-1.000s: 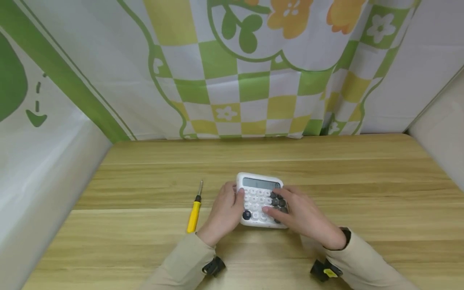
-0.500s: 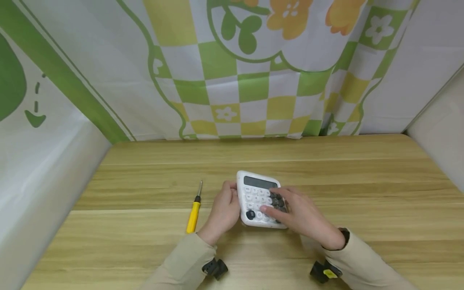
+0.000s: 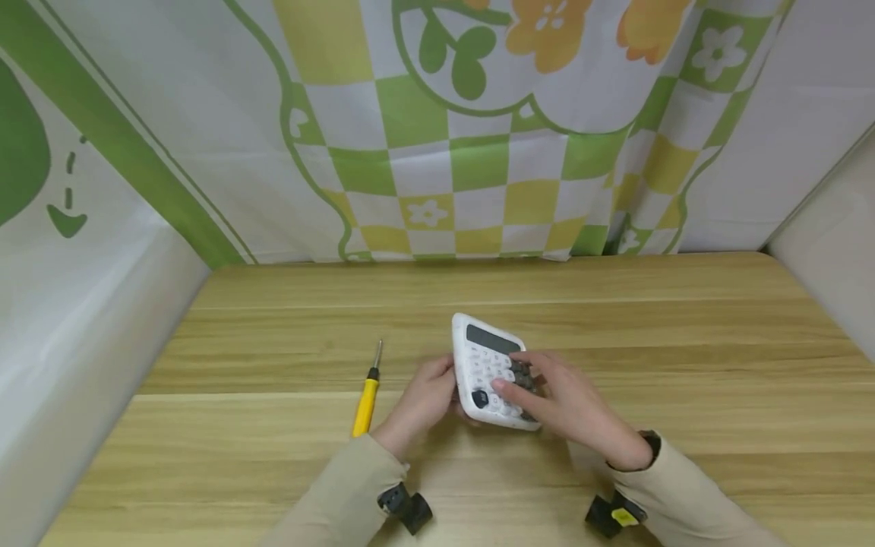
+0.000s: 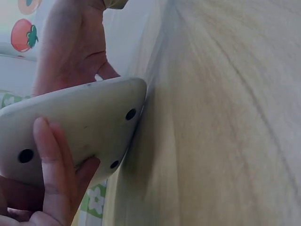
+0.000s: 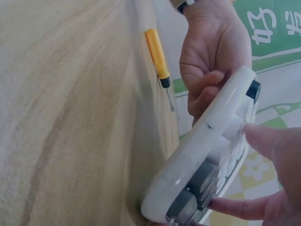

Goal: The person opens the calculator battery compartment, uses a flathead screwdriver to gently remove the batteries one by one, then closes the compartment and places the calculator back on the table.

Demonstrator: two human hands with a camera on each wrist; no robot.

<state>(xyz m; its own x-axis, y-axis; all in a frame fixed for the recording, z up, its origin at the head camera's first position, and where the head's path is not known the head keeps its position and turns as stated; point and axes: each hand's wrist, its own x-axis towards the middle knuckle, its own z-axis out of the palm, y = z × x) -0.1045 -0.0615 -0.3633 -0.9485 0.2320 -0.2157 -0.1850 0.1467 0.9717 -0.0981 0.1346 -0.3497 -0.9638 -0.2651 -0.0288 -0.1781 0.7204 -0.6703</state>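
I am keeping a white calculator (image 3: 488,372) tilted over the middle of the wooden table (image 3: 649,319), its left side raised; my left grip (image 3: 425,399) is holding it, curled at that edge with fingers (image 4: 51,165) pressing its back; my right grip (image 3: 570,399) is resting loosely spread, touching the keys (image 5: 200,179); a yellow-handled screwdriver (image 3: 365,406) is lying nearby, left; a checkered curtain (image 3: 478,163) is hanging behind

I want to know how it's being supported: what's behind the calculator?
In the left wrist view, fingers of the left hand touch the calculator's back, where three dark round spots show. The surface under those fingers is covered.
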